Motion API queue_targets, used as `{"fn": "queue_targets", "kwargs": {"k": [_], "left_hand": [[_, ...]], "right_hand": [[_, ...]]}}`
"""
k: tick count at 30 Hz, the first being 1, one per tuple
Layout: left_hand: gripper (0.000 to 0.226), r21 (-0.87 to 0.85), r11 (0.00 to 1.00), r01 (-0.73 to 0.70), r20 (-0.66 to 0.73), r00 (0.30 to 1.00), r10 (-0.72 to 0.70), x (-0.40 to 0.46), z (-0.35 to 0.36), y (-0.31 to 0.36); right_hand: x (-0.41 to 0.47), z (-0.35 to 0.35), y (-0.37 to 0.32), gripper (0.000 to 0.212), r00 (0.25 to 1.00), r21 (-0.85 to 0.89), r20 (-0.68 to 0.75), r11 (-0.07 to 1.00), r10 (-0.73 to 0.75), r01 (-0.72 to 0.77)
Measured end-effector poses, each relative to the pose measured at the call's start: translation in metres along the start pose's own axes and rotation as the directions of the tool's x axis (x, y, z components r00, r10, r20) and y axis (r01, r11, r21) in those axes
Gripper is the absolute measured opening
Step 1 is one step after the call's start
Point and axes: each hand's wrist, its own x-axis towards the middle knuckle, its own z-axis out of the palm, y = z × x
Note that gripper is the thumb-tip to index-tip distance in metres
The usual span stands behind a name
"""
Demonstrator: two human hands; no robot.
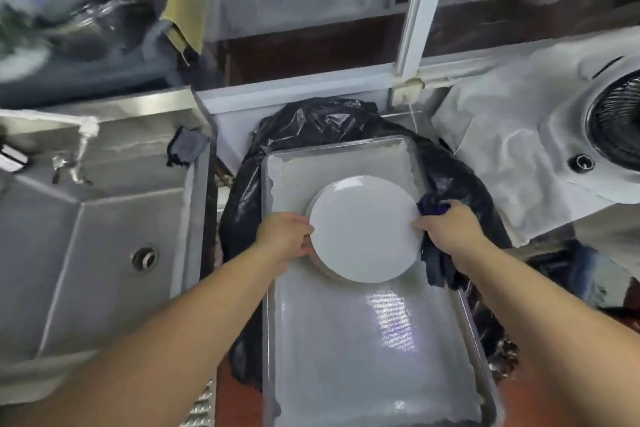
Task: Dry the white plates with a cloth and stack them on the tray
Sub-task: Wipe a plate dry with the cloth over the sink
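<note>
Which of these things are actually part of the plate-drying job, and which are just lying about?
Part of the job:
top white plate, gripped by left hand and right hand
plates underneath
dark cloth, in the right hand
tray

Lying about:
sink
black bag
fan

Both bare forearms reach in from the bottom edge, the left from about seven o'clock, the right from about four o'clock, converging toward the middle. The left hand [285, 236] has its thumb on top and its fingers curled under in a pinch. The right hand [450, 229] lies knuckles up, with its thumb pointing toward nine o'clock and its fingers curled.
</note>
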Motion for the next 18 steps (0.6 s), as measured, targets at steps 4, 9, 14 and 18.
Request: {"fn": "queue_targets", "kwargs": {"k": [4,9,14,18], "left_hand": [[0.030,0.076,0.997,-0.032,-0.078,0.996,0.038,0.015,0.010,-0.001],[0.027,0.209,0.977,-0.042,-0.151,0.986,0.075,0.024,0.010,0.003],[0.032,0.283,0.959,-0.034,-0.178,0.980,0.087,0.030,0.013,0.002],[0.022,0.360,0.931,-0.068,-0.209,0.966,0.152,0.031,0.017,0.007]], "right_hand": [[0.033,0.010,0.001,0.030,0.999,-0.119,0.036,0.993,0.002,0.002],[0.049,0.023,-0.005,0.030,0.998,-0.216,0.057,0.976,-0.010,0.022],[0.054,0.028,-0.006,0.038,0.997,-0.268,0.070,0.963,-0.010,0.029],[0.055,0.031,-0.002,0.052,0.997,-0.311,0.073,0.950,-0.002,0.025]]}}
